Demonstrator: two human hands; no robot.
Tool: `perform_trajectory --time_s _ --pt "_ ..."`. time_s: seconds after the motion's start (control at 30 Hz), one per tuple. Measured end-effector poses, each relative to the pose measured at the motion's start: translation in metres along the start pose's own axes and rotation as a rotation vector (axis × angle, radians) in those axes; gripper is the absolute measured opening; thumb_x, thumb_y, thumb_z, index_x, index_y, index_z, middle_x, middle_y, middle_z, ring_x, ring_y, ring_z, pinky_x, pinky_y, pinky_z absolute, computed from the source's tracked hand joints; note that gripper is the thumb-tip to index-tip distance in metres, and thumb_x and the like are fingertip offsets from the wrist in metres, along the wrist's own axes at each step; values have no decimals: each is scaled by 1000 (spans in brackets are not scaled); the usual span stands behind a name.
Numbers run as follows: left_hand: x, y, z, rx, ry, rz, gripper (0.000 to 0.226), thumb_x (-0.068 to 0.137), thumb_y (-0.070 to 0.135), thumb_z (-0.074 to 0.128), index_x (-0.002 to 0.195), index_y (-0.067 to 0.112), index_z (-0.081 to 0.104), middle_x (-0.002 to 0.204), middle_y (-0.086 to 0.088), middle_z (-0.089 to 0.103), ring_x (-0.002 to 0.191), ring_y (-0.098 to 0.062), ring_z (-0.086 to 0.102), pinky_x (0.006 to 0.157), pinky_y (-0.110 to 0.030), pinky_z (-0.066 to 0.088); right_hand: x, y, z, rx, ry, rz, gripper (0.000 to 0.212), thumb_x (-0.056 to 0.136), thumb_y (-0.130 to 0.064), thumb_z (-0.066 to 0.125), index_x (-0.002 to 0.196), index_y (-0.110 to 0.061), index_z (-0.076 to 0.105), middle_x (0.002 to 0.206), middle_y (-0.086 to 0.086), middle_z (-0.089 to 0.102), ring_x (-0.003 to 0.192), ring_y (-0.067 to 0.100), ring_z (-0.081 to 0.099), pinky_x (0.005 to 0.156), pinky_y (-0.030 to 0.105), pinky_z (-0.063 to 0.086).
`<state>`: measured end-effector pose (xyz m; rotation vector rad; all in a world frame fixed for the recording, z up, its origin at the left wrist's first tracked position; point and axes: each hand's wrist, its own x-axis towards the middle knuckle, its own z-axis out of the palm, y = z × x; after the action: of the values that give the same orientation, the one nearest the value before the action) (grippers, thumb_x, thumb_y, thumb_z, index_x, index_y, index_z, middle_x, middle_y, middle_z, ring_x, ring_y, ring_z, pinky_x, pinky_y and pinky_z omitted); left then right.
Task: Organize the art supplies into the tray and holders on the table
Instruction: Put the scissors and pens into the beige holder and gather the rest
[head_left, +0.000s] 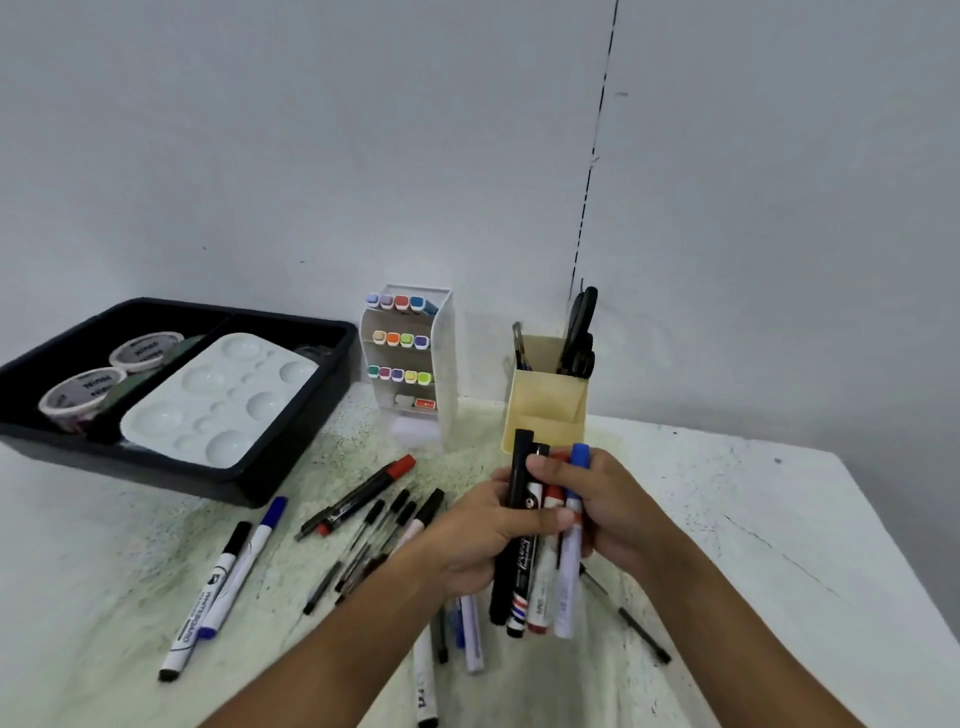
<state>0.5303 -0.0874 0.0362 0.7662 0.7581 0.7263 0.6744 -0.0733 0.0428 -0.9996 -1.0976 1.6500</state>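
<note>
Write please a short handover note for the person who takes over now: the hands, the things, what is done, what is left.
Both hands, left hand and right hand, grip a bundle of markers in front of the yellow holder.
Done: palette and paint tubs lie in the black tray; the white rack has coloured markers.
Left: loose pens on the table.

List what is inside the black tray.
The black tray holds two paint tubs on its left side and a white palette on its right. Whatever lies beneath the palette is covered.
</note>
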Motion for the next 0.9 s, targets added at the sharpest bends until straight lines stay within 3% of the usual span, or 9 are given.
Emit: perform_trajectory --time_s 0.13,0.27,0.4,0.53,0.63,0.7,0.8,0.83,0.9 --pt "-1 4 2 114 142 80 58 70 16 78 119 -7 56 114 -25 66 96 -29 69 81 -37 57 5 -9 -5 20 23 -76 20 89 -10 58 94 7 67 92 23 71 78 29 70 68 35 60" --pt "3 22 -10 407 285 349 41 66 19 83 93 0 58 96 -19 71 89 -33 70 79 -47 58 16 -25 -14 -92 74 -232 20 92 -10 57 95 8 66 91 24 72 81 33 69 76 39 57" --pt "21 52 -12 720 335 600 33 69 4 85 89 7 60 84 -13 72 80 -28 69 74 -38 59 32 -48 -12 -262 88 -420 12 94 -1 54 93 1 66 76 1 73 72 13 69 64 19 52" --pt "41 73 -14 818 335 790 51 72 0 81 101 29 50 79 -5 70 74 -16 69 66 -36 59 53 -71 -10 -337 7 -508 10 94 -1 56 95 1 65 87 13 73 86 23 70 75 26 53" --pt "54 85 -23 955 296 963 76 76 -1 77 126 43 41 80 7 69 79 -4 69 64 -22 57 66 -80 -13 -349 -35 -524 10 93 -1 57 99 0 65 93 17 71 88 26 70 74 22 52" --pt "64 87 -31 1061 272 1073 83 78 -1 76 138 41 37 83 8 68 84 -3 68 67 -13 54 76 -82 -18 -373 -62 -552 12 91 -3 60 100 4 64 95 27 67 88 35 66 71 25 51" --pt "79 83 -45 1174 258 1208 85 80 1 76 145 29 28 92 -5 71 89 -7 67 73 -12 55 90 -80 -28 -430 -130 -552 23 88 -11 63 99 9 63 93 37 58 88 50 57 78 51 48" --pt "85 80 -50 1184 252 1237 83 81 2 75 145 27 28 94 -8 71 90 -8 67 75 -13 55 93 -79 -31 -451 -144 -539 23 87 -11 64 99 8 64 91 35 60 86 48 57 78 52 48" --pt "93 75 -57 1195 233 1291 75 85 9 73 144 25 30 97 -13 71 91 -10 66 79 -13 54 98 -78 -36 -467 -167 -511 18 84 -8 66 99 1 68 88 22 66 83 38 62 75 41 51"
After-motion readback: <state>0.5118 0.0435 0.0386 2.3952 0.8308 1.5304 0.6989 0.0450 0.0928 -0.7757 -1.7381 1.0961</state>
